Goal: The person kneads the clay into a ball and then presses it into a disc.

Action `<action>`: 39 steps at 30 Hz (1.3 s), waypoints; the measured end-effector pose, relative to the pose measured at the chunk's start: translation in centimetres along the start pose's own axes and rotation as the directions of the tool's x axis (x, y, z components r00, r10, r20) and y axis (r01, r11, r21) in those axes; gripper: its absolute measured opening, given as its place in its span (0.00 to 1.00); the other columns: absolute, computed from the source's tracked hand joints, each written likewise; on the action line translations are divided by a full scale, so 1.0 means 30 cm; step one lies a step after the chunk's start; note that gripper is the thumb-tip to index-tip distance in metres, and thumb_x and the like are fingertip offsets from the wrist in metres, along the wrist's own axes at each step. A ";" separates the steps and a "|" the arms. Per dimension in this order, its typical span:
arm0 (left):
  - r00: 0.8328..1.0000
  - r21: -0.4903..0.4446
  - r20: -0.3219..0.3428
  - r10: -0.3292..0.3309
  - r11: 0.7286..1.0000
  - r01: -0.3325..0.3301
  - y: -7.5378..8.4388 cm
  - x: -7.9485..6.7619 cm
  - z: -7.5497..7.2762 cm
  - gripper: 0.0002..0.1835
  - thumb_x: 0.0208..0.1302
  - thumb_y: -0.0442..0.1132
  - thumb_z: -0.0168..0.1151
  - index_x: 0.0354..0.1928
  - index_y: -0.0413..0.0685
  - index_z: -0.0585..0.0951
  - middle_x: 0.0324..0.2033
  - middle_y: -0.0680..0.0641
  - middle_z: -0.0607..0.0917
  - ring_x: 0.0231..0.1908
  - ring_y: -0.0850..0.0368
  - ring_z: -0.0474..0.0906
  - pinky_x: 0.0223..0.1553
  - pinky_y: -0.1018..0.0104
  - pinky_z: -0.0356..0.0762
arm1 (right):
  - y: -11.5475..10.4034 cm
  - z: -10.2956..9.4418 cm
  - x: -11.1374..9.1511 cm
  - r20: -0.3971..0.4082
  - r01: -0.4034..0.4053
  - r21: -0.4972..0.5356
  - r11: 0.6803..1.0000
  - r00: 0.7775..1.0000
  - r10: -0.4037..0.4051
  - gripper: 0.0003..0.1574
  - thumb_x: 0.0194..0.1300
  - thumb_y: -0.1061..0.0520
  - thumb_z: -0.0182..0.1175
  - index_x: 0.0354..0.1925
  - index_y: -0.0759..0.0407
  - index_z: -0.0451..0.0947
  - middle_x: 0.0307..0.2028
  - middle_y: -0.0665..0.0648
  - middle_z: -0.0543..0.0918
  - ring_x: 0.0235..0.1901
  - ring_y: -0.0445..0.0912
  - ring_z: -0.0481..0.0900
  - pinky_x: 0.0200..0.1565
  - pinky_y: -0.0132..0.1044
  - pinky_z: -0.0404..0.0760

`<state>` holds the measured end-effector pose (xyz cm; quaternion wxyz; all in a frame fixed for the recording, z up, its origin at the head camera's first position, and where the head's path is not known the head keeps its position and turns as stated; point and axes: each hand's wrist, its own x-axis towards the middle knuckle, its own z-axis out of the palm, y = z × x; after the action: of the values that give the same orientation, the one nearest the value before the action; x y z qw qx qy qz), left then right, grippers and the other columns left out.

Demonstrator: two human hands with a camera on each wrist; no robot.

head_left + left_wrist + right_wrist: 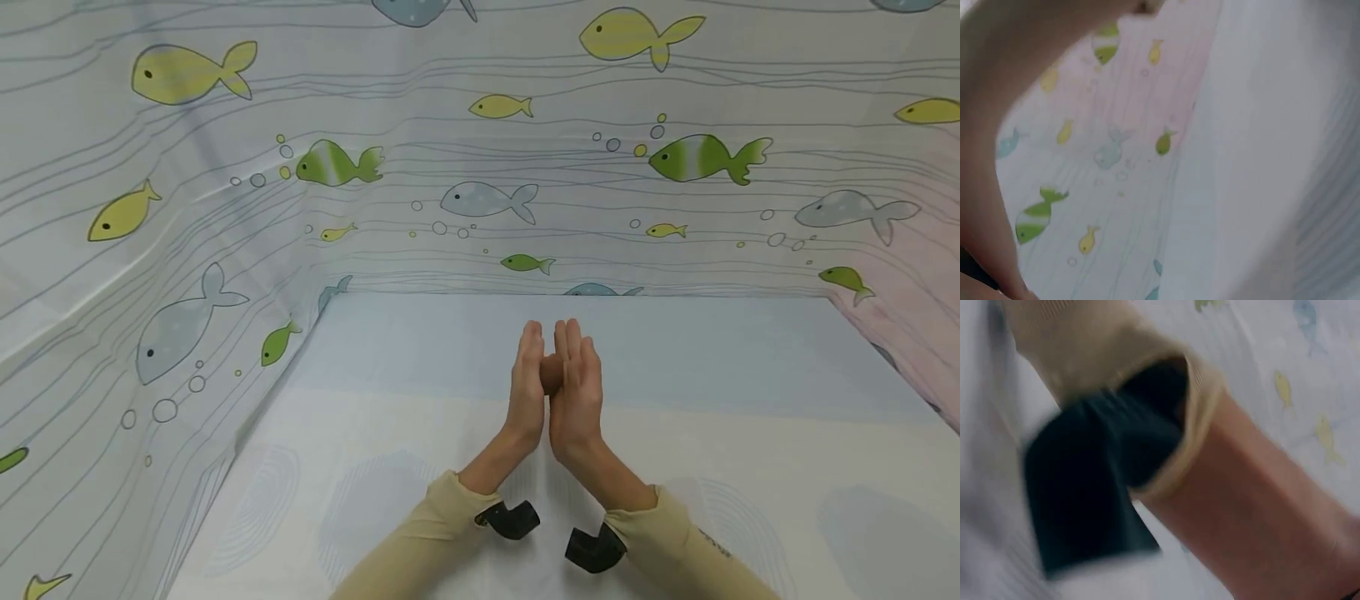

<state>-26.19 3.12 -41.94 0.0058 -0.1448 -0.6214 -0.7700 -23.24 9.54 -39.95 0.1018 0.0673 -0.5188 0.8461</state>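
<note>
A small brown ball (551, 375) sits between my two palms in the head view, partly covered by the fingers; its material cannot be told. My left hand (527, 390) presses against it from the left with straight fingers pointing away from me. From the right, my right hand (581, 396) presses with its fingers straight too. The palms face each other, with a narrow gap near their heels. In the left wrist view, blurred bare skin (979, 150) fills the left side. A bare forearm (1254, 506) crosses the right wrist view; neither wrist view shows the ball.
Below the hands lies a white and pale blue table surface (420, 417). A fish-printed curtain (420, 250) rises behind and at the sides, with a pink part (922, 242) on the right. Black wrist devices (596, 550) stick out from the beige sleeves (420, 533).
</note>
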 end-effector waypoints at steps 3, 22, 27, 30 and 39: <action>0.999 -0.052 -0.039 -0.024 0.998 0.022 -0.002 0.035 -0.022 0.39 0.74 0.60 0.30 0.79 0.46 0.45 0.75 0.43 0.58 0.77 0.57 0.39 0.76 0.54 0.38 | -0.007 0.016 -0.023 0.048 -0.030 -0.014 0.999 0.998 0.031 0.45 0.76 0.37 0.26 0.79 0.57 0.29 0.79 0.53 0.38 0.78 0.45 0.37 0.75 0.48 0.36; 0.998 -0.010 0.057 0.031 0.999 -0.031 0.019 0.046 -0.058 0.39 0.74 0.58 0.29 0.79 0.43 0.45 0.77 0.48 0.51 0.77 0.54 0.42 0.75 0.52 0.40 | -0.037 0.050 -0.023 0.050 -0.069 0.008 0.998 0.996 0.068 0.46 0.76 0.34 0.25 0.77 0.51 0.18 0.79 0.54 0.31 0.78 0.48 0.34 0.75 0.54 0.36; 0.990 0.019 0.127 0.069 0.997 -0.072 -0.006 -0.021 -0.021 0.38 0.75 0.56 0.29 0.78 0.41 0.46 0.77 0.45 0.53 0.77 0.53 0.45 0.75 0.50 0.44 | -0.019 0.012 0.028 -0.057 -0.014 0.011 1.000 0.998 0.014 0.45 0.76 0.36 0.29 0.79 0.49 0.25 0.79 0.53 0.34 0.78 0.46 0.35 0.75 0.48 0.34; 0.984 0.034 0.163 0.076 0.996 -0.083 -0.017 -0.050 -0.007 0.38 0.76 0.57 0.29 0.78 0.42 0.44 0.77 0.46 0.52 0.76 0.55 0.45 0.74 0.50 0.47 | -0.009 -0.014 0.054 -0.106 0.012 -0.002 1.000 0.994 -0.012 0.44 0.76 0.36 0.31 0.79 0.46 0.28 0.79 0.50 0.35 0.78 0.44 0.35 0.75 0.47 0.33; 0.975 0.107 0.211 0.075 0.989 -0.100 0.004 -0.110 0.028 0.38 0.76 0.60 0.28 0.79 0.47 0.48 0.77 0.52 0.52 0.76 0.59 0.44 0.74 0.49 0.47 | -0.016 -0.107 0.146 -0.184 0.050 0.025 0.998 0.982 -0.044 0.43 0.75 0.35 0.32 0.79 0.38 0.30 0.79 0.43 0.31 0.77 0.39 0.31 0.74 0.49 0.26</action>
<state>-22.83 3.33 -42.43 -0.0164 -0.2506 -0.6555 -0.7122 -27.39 13.08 -40.03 0.1681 0.0029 -0.4929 0.8537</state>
